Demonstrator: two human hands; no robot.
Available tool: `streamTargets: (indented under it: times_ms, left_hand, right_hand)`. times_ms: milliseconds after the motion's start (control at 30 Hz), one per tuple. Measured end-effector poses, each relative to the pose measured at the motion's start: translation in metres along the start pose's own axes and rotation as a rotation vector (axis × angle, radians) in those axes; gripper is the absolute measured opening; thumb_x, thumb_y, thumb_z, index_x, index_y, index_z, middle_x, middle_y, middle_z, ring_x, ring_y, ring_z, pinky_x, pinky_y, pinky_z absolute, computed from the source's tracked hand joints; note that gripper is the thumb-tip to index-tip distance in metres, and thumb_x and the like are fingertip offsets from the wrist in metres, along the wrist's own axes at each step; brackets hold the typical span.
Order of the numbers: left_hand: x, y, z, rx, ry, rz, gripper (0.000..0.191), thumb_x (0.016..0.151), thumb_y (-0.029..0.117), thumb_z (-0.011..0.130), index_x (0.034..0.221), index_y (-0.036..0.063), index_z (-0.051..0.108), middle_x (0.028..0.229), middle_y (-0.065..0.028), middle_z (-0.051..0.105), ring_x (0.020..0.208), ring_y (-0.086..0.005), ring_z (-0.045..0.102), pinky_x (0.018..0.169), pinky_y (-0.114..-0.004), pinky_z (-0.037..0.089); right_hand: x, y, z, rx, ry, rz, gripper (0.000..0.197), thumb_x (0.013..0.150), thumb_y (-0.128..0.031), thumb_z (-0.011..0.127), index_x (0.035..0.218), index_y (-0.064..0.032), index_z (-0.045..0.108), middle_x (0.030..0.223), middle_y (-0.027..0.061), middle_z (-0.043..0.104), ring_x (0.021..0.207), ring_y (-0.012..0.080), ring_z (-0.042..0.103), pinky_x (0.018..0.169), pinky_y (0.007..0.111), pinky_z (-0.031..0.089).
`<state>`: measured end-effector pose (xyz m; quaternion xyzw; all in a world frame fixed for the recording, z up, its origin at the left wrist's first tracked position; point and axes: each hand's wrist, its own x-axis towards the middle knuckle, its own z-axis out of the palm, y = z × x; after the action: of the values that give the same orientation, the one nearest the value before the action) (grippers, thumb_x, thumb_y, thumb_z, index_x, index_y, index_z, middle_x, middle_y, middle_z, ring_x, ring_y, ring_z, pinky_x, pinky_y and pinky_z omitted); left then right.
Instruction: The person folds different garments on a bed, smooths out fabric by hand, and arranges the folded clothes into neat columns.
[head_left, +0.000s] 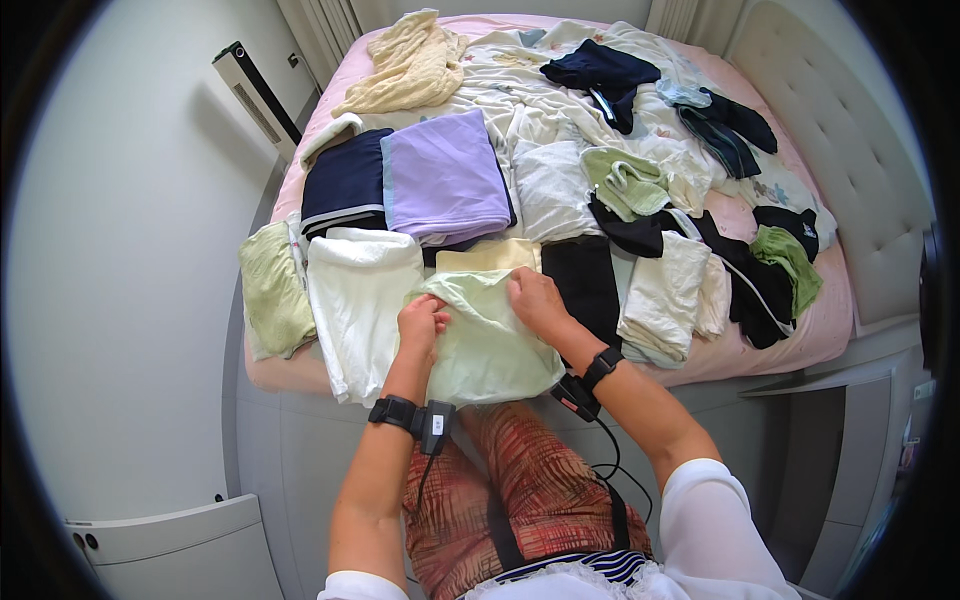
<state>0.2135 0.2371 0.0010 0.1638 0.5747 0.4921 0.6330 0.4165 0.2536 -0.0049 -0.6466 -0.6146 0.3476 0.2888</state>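
Observation:
A pale green cloth (487, 349), perhaps a garment, hangs at the near edge of the bed between my hands. My left hand (424, 324) grips its upper left corner, fingers curled. My right hand (535, 298) is closed on its upper right edge. Behind it lies a folded pale yellow cloth (487, 256), partly covered. A white garment (365, 300) is spread to the left, and a folded black garment (581, 281) lies just right of my right hand. Farther back sit a folded lilac cloth (448, 176) with a light blue edge and a folded navy garment (345, 176).
Folded light green clothing (276, 292) lies at the bed's left edge. White folded clothes (667, 292), a black garment with white piping (757, 300) and a green cloth (787, 266) lie right. A crumpled blanket (495, 90) covers the back. A tower appliance (259, 97) stands beyond the left edge.

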Motion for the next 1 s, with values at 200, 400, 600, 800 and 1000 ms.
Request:
streamTargets:
  times_ms: [200, 400, 600, 800, 1000]
  left_hand:
    - [0.005, 0.006, -0.022, -0.205, -0.124, -0.108, 0.008, 0.084, 0.015, 0.054, 0.086, 0.0076, 0.056, 0.078, -0.0019, 0.059, 0.063, -0.0123, 0.053, 0.055, -0.025, 0.043]
    - [-0.003, 0.021, -0.01, -0.152, -0.186, 0.07, 0.01, 0.087, 0.015, 0.049, 0.094, 0.0077, 0.052, 0.084, -0.0025, 0.059, 0.071, -0.0117, 0.056, 0.067, -0.027, 0.044]
    - [0.008, 0.022, -0.008, 0.053, -0.172, 0.15, 0.022, 0.088, 0.013, 0.047, 0.109, 0.0068, 0.047, 0.098, -0.0048, 0.059, 0.081, -0.0117, 0.056, 0.071, -0.025, 0.044]
    - [-0.014, 0.025, -0.018, 0.15, -0.19, 0.283, 0.044, 0.087, 0.01, 0.049, 0.127, 0.0031, 0.033, 0.126, -0.0099, 0.045, 0.097, -0.0169, 0.054, 0.08, -0.027, 0.044]
    - [-0.06, 0.012, -0.07, 0.686, -0.185, 0.299, 0.019, 0.084, 0.012, 0.054, 0.098, 0.0007, 0.06, 0.105, -0.0088, 0.058, 0.094, -0.0151, 0.055, 0.08, -0.028, 0.044]
  right_hand:
    - [0.006, -0.039, 0.008, 0.682, -0.3, 0.403, 0.021, 0.077, -0.019, 0.06, 0.082, 0.0012, 0.061, 0.062, 0.0048, 0.057, 0.051, 0.0106, 0.051, 0.045, 0.026, 0.039]
    - [0.027, -0.035, 0.014, 0.559, -0.031, 0.27, 0.019, 0.078, -0.018, 0.056, 0.073, 0.0007, 0.058, 0.058, 0.0052, 0.057, 0.049, 0.0129, 0.054, 0.046, 0.027, 0.042]
    - [0.038, -0.036, 0.008, 0.548, 0.013, 0.331, 0.016, 0.081, -0.015, 0.054, 0.089, -0.001, 0.051, 0.074, 0.0057, 0.059, 0.056, 0.0115, 0.058, 0.045, 0.023, 0.041]
    - [0.014, -0.025, -0.009, 0.473, 0.109, -0.005, 0.034, 0.079, -0.015, 0.053, 0.109, -0.0007, 0.048, 0.101, 0.0128, 0.059, 0.078, 0.0197, 0.061, 0.065, 0.031, 0.048]
    - [-0.06, -0.009, -0.06, 0.045, -0.156, -0.122, 0.029, 0.076, -0.012, 0.057, 0.104, -0.0034, 0.055, 0.088, 0.01, 0.061, 0.081, 0.0257, 0.058, 0.075, 0.034, 0.046]
